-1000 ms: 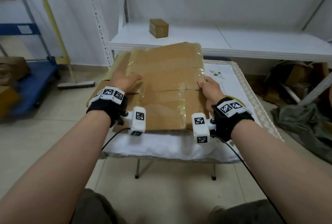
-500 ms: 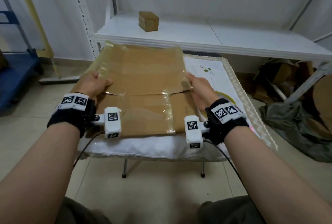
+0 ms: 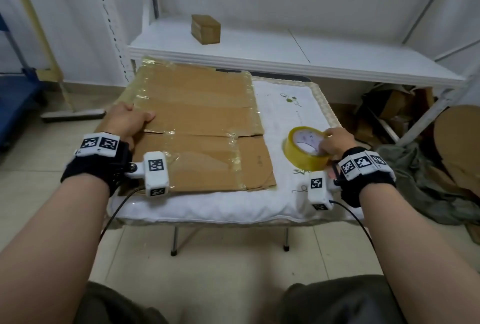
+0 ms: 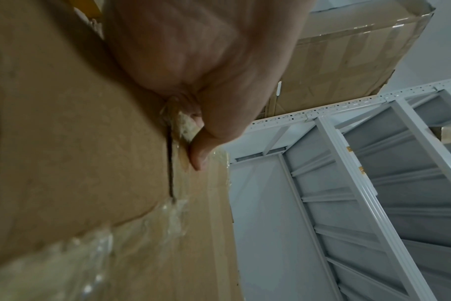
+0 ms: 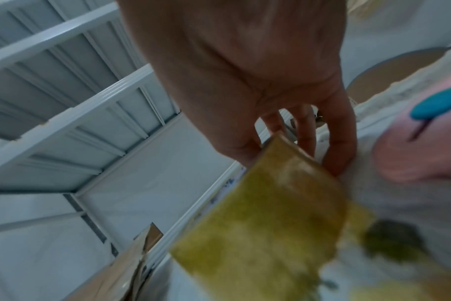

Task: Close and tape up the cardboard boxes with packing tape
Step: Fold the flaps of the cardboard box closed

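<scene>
A flattened cardboard box (image 3: 197, 121), streaked with old clear tape, lies on the left part of the cloth-covered table (image 3: 285, 105). My left hand (image 3: 132, 118) grips its left edge by the slit between two flaps. In the left wrist view the thumb (image 4: 198, 154) presses on top of the cardboard box (image 4: 65, 142); the other fingers are hidden. A yellow roll of packing tape (image 3: 304, 160) lies flat on the cloth to the right of the box. My right hand (image 3: 327, 144) holds it, fingers curled over the rim of the packing tape (image 5: 265, 213).
A small brown box (image 3: 205, 29) stands on the white shelf (image 3: 285, 56) behind the table. Cardboard scraps and a grey cloth (image 3: 415, 167) lie on the floor to the right. A blue cart (image 3: 15, 95) and a floor squeegee (image 3: 72, 114) are at left.
My right hand let go of the box's right edge and moved right onto the tape roll, which has come into view. The left hand stays on the left edge.
</scene>
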### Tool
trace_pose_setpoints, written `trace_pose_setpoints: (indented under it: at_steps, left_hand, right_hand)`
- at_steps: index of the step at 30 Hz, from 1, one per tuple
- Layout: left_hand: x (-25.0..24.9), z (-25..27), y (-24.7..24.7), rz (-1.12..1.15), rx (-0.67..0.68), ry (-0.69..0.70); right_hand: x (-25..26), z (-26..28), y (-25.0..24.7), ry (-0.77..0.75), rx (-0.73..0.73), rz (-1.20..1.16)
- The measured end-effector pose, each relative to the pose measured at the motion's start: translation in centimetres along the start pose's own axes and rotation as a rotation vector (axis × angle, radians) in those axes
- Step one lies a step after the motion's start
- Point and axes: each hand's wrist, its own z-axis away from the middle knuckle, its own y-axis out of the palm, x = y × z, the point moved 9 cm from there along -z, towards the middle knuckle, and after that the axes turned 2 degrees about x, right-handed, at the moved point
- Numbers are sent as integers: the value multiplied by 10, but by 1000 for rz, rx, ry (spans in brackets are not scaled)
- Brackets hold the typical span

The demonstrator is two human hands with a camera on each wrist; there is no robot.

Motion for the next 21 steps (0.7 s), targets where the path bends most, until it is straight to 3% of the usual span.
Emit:
trace_pose_setpoints:
  at_steps: [7, 12, 15, 17, 19, 21]
  left_hand:
    - [-6, 10, 6, 27, 29, 49]
    - [-8, 10, 12, 78, 97, 67]
    - [-12, 12, 17, 123, 133, 106]
    - [-14, 14, 22, 176, 170, 133]
    - [-17, 20, 28, 213, 207, 149]
    - [-20, 25, 33, 242, 244, 141]
  right_hand:
    - [-19, -8, -11, 157, -180, -206]
    - [-28, -3, -3, 237, -165, -316]
    - [-5, 7, -26, 121, -307, -275]
    - [31, 18, -40, -106, -384, -359]
    - [68, 27, -26, -279, -199, -542]
    - [95, 40, 2, -324, 78, -671]
